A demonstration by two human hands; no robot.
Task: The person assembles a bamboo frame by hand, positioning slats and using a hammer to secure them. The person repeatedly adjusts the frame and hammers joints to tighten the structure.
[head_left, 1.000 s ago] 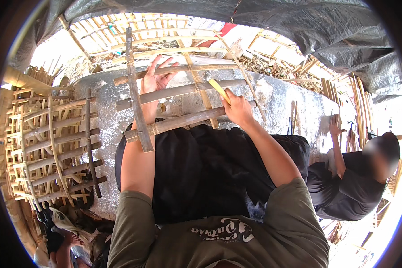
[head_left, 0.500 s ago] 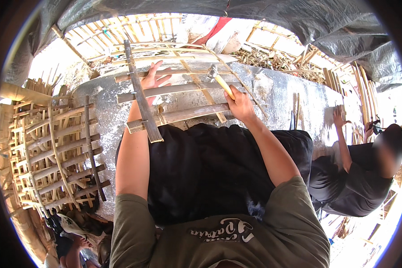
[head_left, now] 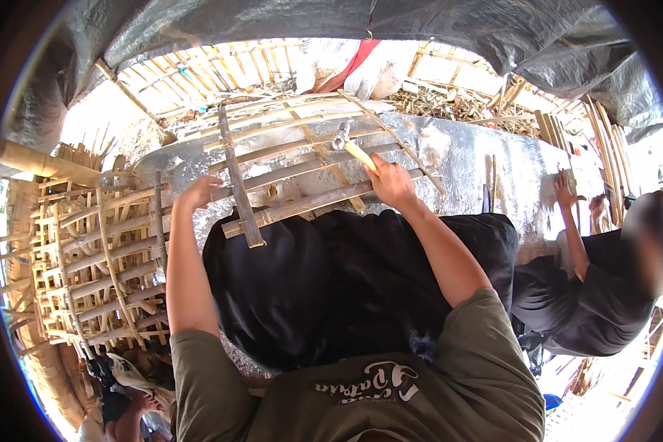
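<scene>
A bamboo lattice [head_left: 295, 171] of flat slats rests its near edge by the dark cloth over my lap. A darker crosspiece [head_left: 237, 177] runs over its left side. My left hand [head_left: 197, 194] is just beyond the left slat ends, its fingers bent loosely toward them with no object visible in them. My right hand [head_left: 393, 182] is closed around the light wooden handle of a hammer [head_left: 357, 155], close to the right part of the lattice. The hammer's metal head is raised over the far slats.
Another bamboo lattice stack [head_left: 107, 258] stands at left. A silvery sheet-covered surface [head_left: 449, 158] lies beyond my lap. A co-worker [head_left: 589, 295] sits at right, hand on that surface. Chips and scraps [head_left: 449, 107] are heaped behind; dark tarpaulin [head_left: 272, 22] hangs overhead.
My left hand has come out from behind the slats and moved left and nearer. The lattice has shifted slightly right and nearer. My right hand still holds the hammer, tilted further left.
</scene>
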